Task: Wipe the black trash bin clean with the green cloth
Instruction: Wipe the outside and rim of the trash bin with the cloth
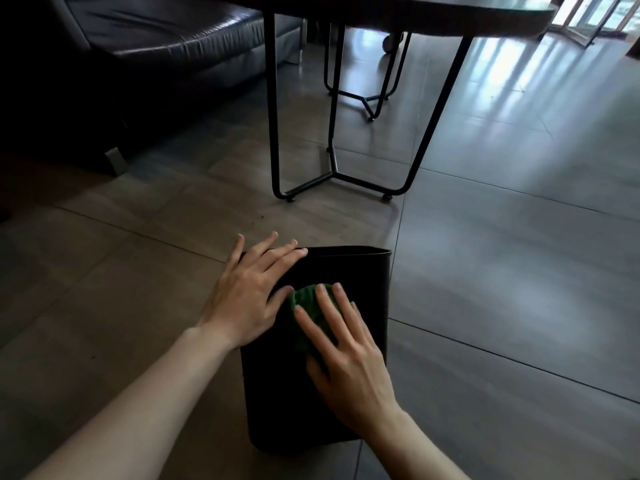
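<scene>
The black trash bin [356, 275] lies on its side on the tiled floor, its open rim pointing away from me. My left hand [249, 289] rests flat on the bin's upper left edge, fingers spread. My right hand [346, 355] presses the bunched green cloth [306, 301] onto the bin's upward-facing side, near the middle. Most of the cloth is hidden under my fingers and palm.
A round table on thin black metal legs [332, 174] stands just beyond the bin. A dark leather sofa [156, 46] fills the far left. A second metal frame [370, 98] stands farther back. Grey floor tiles [502, 271] stretch to the right.
</scene>
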